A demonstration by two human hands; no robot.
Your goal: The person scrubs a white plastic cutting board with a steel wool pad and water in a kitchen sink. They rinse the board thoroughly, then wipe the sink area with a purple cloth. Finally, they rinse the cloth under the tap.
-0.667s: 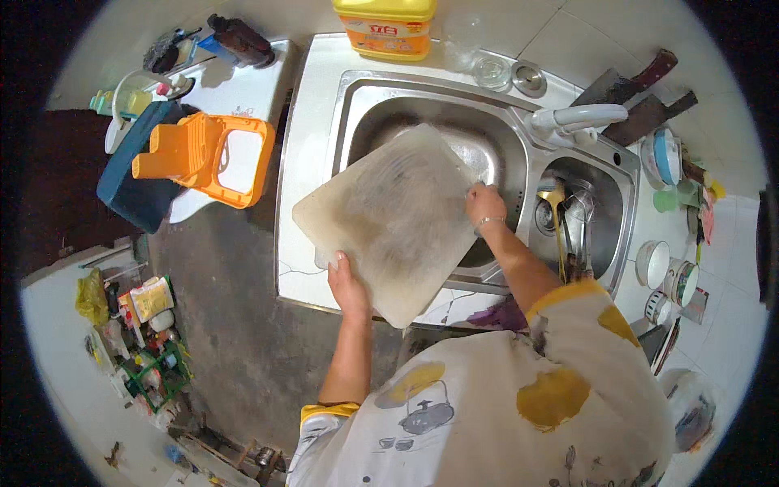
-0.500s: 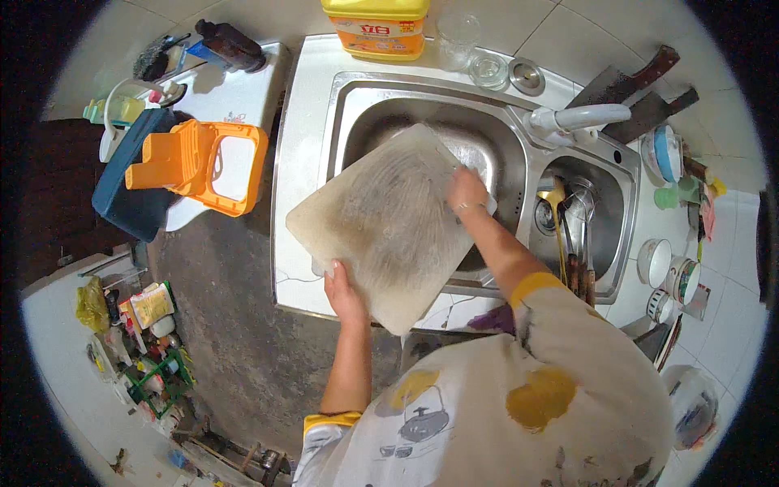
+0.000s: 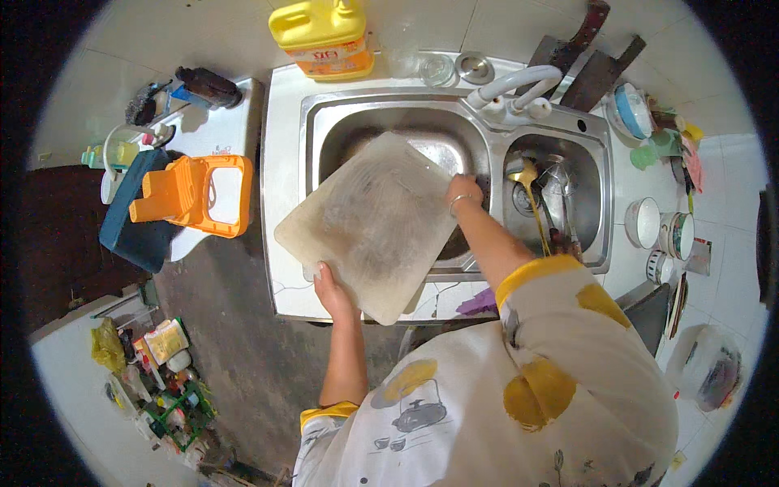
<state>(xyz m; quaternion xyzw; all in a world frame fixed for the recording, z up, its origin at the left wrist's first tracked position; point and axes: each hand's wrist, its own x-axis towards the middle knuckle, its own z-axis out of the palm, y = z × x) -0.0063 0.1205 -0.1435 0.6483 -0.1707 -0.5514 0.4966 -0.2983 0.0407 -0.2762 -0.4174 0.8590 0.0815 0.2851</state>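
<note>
A pale, square-cornered cutting board [image 3: 365,231] with grey scuffs and stains is held tilted across the larger sink basin [image 3: 339,134] and the counter's front edge. My left hand [image 3: 334,292] is closed on its near left edge, thumb on top and the other fingers hidden below. On the right edge, my right hand [image 3: 465,191] is closed round the board, over the basin. Much of the basin's floor is hidden under the board.
The white tap [image 3: 519,85] points left behind the basins. Utensils, including a gold-coloured ladle [image 3: 527,183], lie in the smaller basin [image 3: 596,207]. Two cleavers [image 3: 596,77] lean at the back right, above stacked bowls [image 3: 643,223]. A yellow jug [image 3: 324,40] stands behind; an orange plastic frame [image 3: 199,195] sits left.
The whole view has shifted, with the sink appearing further left. Both hands still hold the board, and its place over the basin looks nearly the same.
</note>
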